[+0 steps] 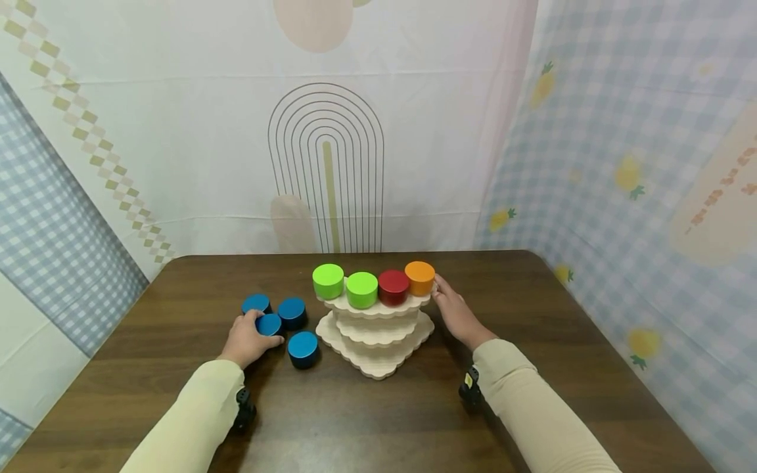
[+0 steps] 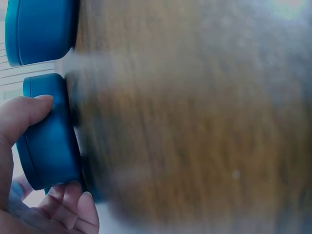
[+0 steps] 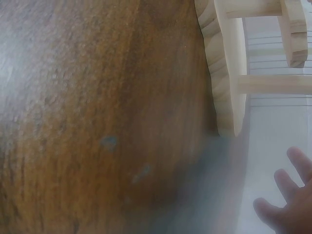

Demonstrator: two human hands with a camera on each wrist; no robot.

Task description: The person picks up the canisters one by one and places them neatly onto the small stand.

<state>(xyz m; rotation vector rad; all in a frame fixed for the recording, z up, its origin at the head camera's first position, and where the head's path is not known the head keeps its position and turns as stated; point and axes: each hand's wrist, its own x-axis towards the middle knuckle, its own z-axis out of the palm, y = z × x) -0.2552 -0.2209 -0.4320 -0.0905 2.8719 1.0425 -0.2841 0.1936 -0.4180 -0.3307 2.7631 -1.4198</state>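
My left hand [image 1: 247, 340] pinches a round blue tin [image 1: 269, 324] between thumb and fingers, low over the table at the left. In the left wrist view, the thumb lies on one side of that blue tin [image 2: 51, 134] and fingertips on the other. Three more blue tins surround it: one behind [image 1: 256, 302], one to its right [image 1: 292, 314], one nearer [image 1: 303, 350]. At the pale wooden tiered stand's [image 1: 378, 358] right side is my right hand [image 1: 458, 314], fingertips near the top tier's edge and the orange tin [image 1: 420, 278]. Its fingers look extended; contact is unclear.
On the stand's top tier, a dark red tin [image 1: 393, 288] and two green tins, one at left [image 1: 328, 281] and one nearer the middle [image 1: 362, 290], line up with the orange one. The brown wooden table [image 1: 355, 427] ends against a patterned cloth backdrop [image 1: 225, 164].
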